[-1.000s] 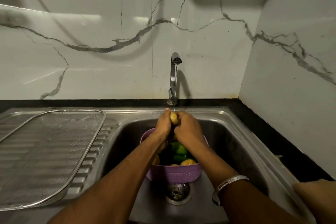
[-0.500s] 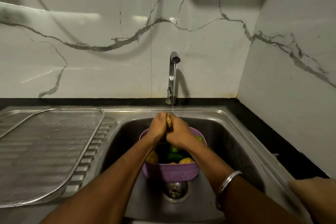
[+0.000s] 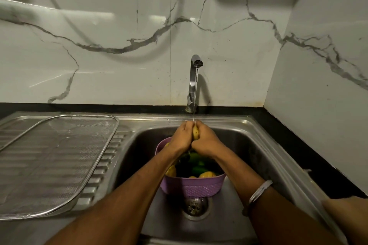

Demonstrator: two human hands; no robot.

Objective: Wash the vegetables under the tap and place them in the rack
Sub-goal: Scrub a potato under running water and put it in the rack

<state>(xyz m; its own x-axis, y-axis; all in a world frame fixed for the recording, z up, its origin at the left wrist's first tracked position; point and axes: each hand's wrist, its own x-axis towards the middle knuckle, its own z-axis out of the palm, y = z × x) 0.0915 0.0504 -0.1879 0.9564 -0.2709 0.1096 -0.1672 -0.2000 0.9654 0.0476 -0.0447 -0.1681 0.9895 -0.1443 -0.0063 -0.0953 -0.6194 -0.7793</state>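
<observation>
Left hand [image 3: 182, 137] and right hand [image 3: 206, 140] are clasping a small yellow potato [image 3: 196, 133] under the steel tap's [image 3: 194, 83] stream, above the purple plastic basket [image 3: 192, 186].

White marble-look tiles [image 3: 119, 32] with grey veins cover the wall straight ahead, glossy enough to throw back a long streak of light. A second tiled wall [image 3: 322, 89] meets it at a corner on the right. Along the foot of both runs a black stone counter [image 3: 282, 125], dull and dark. Brownish staining shows on the tiles low down, near the counter line. Soft curved shadows lie across the upper tiles, and the whole corner looks dimly lit.
</observation>
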